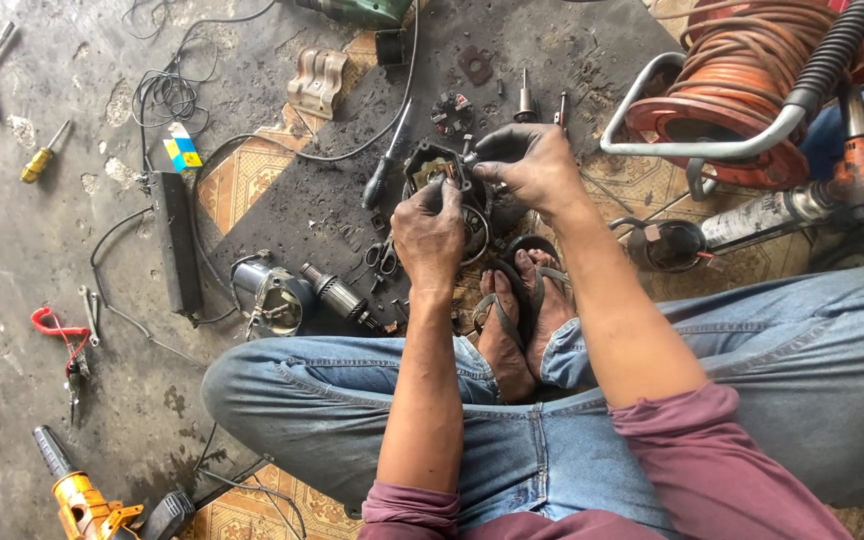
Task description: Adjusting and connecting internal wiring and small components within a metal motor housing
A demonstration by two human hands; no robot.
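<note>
Person sits cross-legged on a dirty floor, jeans, maroon sleeves, feet in sandals [517, 300]. Both hands work on a black motor housing [434, 163] held up over the feet, approx. centre of view, just above a dark mat [302, 190]. Left hand [429, 235] is closed round the near side of the housing, fingers curled onto it. Right hand [530, 165] is on the housing's right edge, thumb & fingers pinched together on a small part there; can't tell what the part is. Near-left of the housing on the mat: scissors [382, 257], an armature [337, 292], and a grey gear case [270, 295]. A black-handled screwdriver [384, 165] lies just left of the housing. Far side of the mat: round brush plate [451, 113], and a tan bracket [316, 82] further left. Left of the mat: long black bar [175, 240] w/ loose cables, yellow screwdriver [44, 155] well away to the far left, red-handled tool [70, 335] at left. Near-left corner: orange drill [82, 495]. Far right: orange hose reel [752, 75] in a metal frame, w/ a black cup-shaped part [672, 245] near it.
</note>
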